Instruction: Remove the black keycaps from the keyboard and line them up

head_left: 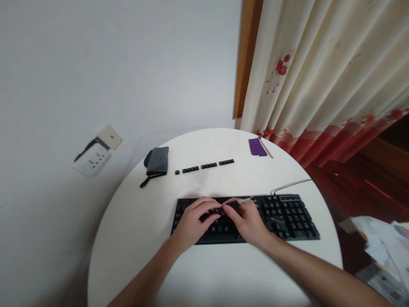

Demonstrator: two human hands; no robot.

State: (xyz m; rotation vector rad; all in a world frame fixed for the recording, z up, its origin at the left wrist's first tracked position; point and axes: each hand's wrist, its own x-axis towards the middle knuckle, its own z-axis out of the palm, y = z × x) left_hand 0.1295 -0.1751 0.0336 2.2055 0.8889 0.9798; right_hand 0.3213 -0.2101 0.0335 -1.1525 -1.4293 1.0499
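Observation:
A black keyboard (305, 221) lies on the white round table, and both hands are over its left and middle part. My left hand (196, 217) is closed, thumb and fingers pinching a small black keycap (219, 210). Right beside it, my right hand (247, 219) is closed on a small dark piece that looks like cloth (234, 204), its fingertips meeting those of the left. A pale, thin tool (249, 199) sticks out by the right hand's knuckles; how it is held is hidden. Behind the keyboard, loose black keycaps (209, 165) stand in short rows.
At the table's (128, 238) back left is a grey pouch (158, 161) with a dark strap. A purple cloth (257, 147) and a thin stick (266, 148) lie at the back right. The keyboard cable (292, 184) runs off the right edge. A wall borders the table behind.

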